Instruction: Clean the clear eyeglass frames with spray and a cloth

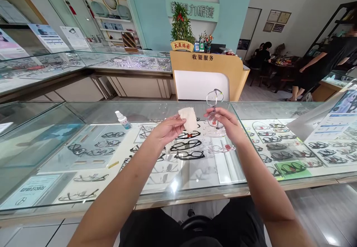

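My left hand (167, 129) pinches a small cream cleaning cloth (189, 118) and holds it up above the glass counter (195, 187). My right hand (224, 122) grips a pair of clear-framed glasses (214, 102) by the lower part, with the lenses standing upright above my fingers. The two hands are close together, a short gap between cloth and glasses. A small spray bottle (123, 120) with a white cap and blue label stands on the glass to the left of my left hand.
Under the glass lie several rows of dark glasses frames (187, 149). A wooden cashier desk (208, 74) with a plant stands behind the counter. More glass display cases (83, 63) run along the left. People sit and stand at the far right (312, 65).
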A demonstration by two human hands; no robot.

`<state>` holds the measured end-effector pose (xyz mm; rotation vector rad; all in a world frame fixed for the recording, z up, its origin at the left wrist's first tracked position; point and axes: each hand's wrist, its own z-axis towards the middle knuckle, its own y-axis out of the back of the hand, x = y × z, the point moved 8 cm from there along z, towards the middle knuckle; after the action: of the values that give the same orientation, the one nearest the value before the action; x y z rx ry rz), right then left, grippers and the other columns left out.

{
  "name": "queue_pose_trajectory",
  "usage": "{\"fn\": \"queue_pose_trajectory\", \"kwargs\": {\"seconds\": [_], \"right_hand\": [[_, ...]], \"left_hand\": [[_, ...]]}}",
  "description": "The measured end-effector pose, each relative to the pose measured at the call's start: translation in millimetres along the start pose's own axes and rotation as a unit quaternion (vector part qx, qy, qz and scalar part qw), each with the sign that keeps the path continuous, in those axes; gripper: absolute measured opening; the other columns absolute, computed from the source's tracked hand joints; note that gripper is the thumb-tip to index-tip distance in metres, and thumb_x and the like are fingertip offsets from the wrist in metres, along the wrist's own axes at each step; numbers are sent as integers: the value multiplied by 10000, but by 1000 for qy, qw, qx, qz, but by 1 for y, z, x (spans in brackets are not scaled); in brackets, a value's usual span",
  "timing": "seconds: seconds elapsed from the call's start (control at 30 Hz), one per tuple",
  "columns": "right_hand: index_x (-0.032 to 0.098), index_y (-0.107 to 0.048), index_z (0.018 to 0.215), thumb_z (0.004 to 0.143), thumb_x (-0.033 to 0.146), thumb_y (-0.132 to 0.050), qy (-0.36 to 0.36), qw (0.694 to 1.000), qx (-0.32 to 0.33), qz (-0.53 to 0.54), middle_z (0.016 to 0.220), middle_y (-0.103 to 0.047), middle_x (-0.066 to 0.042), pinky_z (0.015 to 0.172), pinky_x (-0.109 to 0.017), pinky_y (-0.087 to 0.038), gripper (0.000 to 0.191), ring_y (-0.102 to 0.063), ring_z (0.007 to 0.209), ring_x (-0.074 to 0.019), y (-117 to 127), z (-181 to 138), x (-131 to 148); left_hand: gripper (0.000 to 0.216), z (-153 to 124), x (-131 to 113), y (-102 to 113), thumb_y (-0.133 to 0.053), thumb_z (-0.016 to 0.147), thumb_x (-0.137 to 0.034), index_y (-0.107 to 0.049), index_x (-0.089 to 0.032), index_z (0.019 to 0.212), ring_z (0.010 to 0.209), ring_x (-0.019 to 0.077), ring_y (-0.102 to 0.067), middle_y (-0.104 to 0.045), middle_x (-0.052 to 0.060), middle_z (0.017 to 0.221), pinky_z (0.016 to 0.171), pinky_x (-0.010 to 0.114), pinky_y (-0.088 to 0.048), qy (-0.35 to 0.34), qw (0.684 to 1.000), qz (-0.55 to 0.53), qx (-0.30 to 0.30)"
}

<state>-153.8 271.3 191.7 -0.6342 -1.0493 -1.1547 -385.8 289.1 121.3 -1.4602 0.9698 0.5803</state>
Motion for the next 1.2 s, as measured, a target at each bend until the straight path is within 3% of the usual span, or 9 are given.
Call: {"fn": "queue_pose_trajectory", "kwargs": {"seconds": [0.17,0.27,0.43,0.6,0.83,1.0,1.2], "right_hand": [[288,-827,1242,1046,445,-666,-16,1000,4,-13,1194,-829,-44,1081,-411,-522,298,-691,1130,-235,-5,1,-8],[275,-823,1236,1042,428,-659,-26,999,8,-18,1189,-830,-43,1067,-399,-523,296,-687,1126,-230,-9,1,-11],[287,-826,1217,1039,406,-665,-30,999,21,-23,1175,-830,-30,1047,-381,-521,267,-686,1117,-220,-16,0,-10],[276,-821,1238,1049,439,-671,-40,998,35,-25,1197,-823,-46,1071,-402,-531,291,-693,1147,-235,-21,-1,-11],[268,-808,1233,1070,450,-663,-54,994,85,-39,1207,-819,-52,1053,-408,-532,285,-708,1159,-243,-31,-2,-18],[285,-803,1247,1097,469,-643,-53,988,131,-56,1218,-814,-46,1039,-410,-499,286,-702,1188,-247,-42,-6,-21],[296,-792,1281,1103,508,-644,-66,986,144,-57,1266,-799,-53,1076,-431,-485,314,-687,1228,-255,-48,-10,-24]], "left_hand": [[368,-4,0,-10,-790,971,-139,-750,-164,1337,1151,257,-825,-830,141,1279,847,305,-702,20,999,9,31],[301,-4,2,-5,-781,999,-158,-741,-181,1297,1017,246,-836,-836,132,1211,732,310,-683,32,999,0,5],[418,-1,1,-3,-916,838,-69,-801,-141,1233,812,143,-758,-814,71,1011,719,235,-635,9,999,37,22],[503,3,-3,6,-983,738,-39,-805,-102,1204,902,185,-799,-838,131,1126,774,270,-661,-16,998,59,-28],[424,5,-3,6,-950,760,-59,-819,-112,1160,901,215,-809,-845,148,1093,848,339,-645,-24,998,51,-17],[369,3,-8,2,-927,798,-118,-877,-173,1159,991,211,-810,-865,122,1166,907,330,-641,-47,999,16,2],[342,0,-9,-3,-903,867,-161,-885,-166,1209,970,194,-806,-873,118,1118,852,270,-650,-44,999,9,23]]}}
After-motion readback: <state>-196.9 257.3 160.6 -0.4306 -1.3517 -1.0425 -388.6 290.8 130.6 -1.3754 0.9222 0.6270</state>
